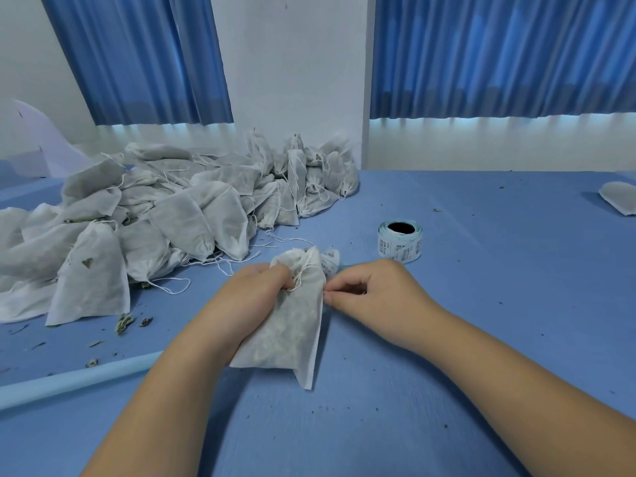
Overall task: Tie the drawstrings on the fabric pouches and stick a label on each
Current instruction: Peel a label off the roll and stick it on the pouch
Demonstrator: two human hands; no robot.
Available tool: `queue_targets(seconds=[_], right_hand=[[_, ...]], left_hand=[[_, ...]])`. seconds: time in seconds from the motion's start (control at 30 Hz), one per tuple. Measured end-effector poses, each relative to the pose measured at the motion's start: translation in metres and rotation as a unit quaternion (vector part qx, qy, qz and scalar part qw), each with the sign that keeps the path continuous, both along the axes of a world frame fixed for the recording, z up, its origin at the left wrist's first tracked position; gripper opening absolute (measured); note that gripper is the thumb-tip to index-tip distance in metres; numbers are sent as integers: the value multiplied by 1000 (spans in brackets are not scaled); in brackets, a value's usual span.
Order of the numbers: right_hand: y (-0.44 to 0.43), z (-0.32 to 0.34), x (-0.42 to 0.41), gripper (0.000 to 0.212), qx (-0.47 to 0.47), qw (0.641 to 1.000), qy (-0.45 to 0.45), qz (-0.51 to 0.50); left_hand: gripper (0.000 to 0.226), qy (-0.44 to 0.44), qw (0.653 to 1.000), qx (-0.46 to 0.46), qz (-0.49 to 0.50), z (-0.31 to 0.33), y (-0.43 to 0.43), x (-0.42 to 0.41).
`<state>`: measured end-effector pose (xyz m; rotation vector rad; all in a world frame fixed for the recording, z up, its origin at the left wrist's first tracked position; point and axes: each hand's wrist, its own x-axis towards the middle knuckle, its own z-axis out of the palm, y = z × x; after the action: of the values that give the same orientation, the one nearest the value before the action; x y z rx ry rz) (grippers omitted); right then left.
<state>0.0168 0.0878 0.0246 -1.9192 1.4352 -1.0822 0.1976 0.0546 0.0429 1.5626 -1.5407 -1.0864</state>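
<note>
Left hand [261, 290]: your fingers curl round the neck of the pouch [292, 332], with the drawstrings [303, 270] bunched against them.
Right hand [371, 287]: your fingertips pinch the pouch's right edge, level with that grip.
Pouch axis: it hangs lengthwise from your left grip toward you, mouth away.
Label roll [401, 241]: just beyond your right hand, the nearer one.
Pile [155, 215]: beyond your left grip, leftward.

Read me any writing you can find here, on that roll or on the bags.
Label roll: barcode-like marks and small print, too blurred to read.
Label by the top of the held pouch: dark print, too blurred to read.
Pile of pouches: no writing visible.
So there is nothing legible to quote.
</note>
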Motion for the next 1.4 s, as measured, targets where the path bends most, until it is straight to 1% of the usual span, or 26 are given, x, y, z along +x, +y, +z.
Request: queue_targets(seconds=[0.2, 0.33, 0.43, 0.6, 0.77, 0.83, 0.97, 1.03, 1.1, 1.13, 1.17, 1.2, 1.23, 1.27, 1.3, 1.33, 1.37, 1.4], right_hand=[[0, 3, -9, 23, 21, 1000, -8, 13], [-1, 5, -10, 17, 27, 998, -41, 35], [-1, 4, -13, 15, 25, 998, -48, 42], [-4, 2, -19, 23, 32, 996, -70, 33], [-3, 5, -26, 13, 63, 994, -92, 16], [-1, 7, -27, 6, 74, 993, -91, 8], [-3, 8, -34, 14, 87, 995, -56, -12], [-3, 9, -37, 14, 94, 994, -46, -8], [-2, 15, -40, 16, 97, 994, -54, 3], [-1, 20, -41, 17, 91, 994, -65, 11], [1, 26, -43, 18, 84, 993, -81, 19], [3, 34, -45, 16, 77, 991, -109, 29], [6, 42, -47, 12, 74, 985, -148, 42], [10, 50, -50, 11, 69, 977, -192, 58], [15, 57, -54, 12, 61, 968, -233, 75], [21, 64, -58, 14, 50, 959, -264, 91], [27, 71, -63, 15, 36, 951, -288, 104], [34, 76, -68, 16, 20, 945, -306, 112]], left_hand=[[21, 5, 1000, 6, 5, 1, 2, 4], [19, -5, 1000, 2, 13, 2, 3, 2], [20, -9, 1000, 11, 13, 2, 2, 3], [20, -23, 999, 3, 30, 2, 1, 3], [24, -18, 998, -2, 52, 4, 2, 6], [24, -9, 998, 0, 55, 5, 2, 6], [20, 14, 998, 6, 56, 5, 6, 7], [17, 32, 998, -4, 60, 8, 6, 6], [24, 35, 997, -18, 64, 15, 2, 0], [31, 53, 996, -18, 66, 15, 2, 1], [38, 104, 991, -16, 77, 17, 5, 4], [40, 114, 991, -20, 69, 20, 7, 2], [39, 112, 993, -20, 34, 22, 12, -2], [33, 114, 993, -23, -1, 25, 18, -9], [31, 158, 987, -6, -9, 31, 26, -20], [32, 186, 982, 4, -42, 32, 33, -25], [31, 187, 979, 7, -79, 32, 36, -31], [29, 167, 980, 16, -106, 31, 38, -39]])
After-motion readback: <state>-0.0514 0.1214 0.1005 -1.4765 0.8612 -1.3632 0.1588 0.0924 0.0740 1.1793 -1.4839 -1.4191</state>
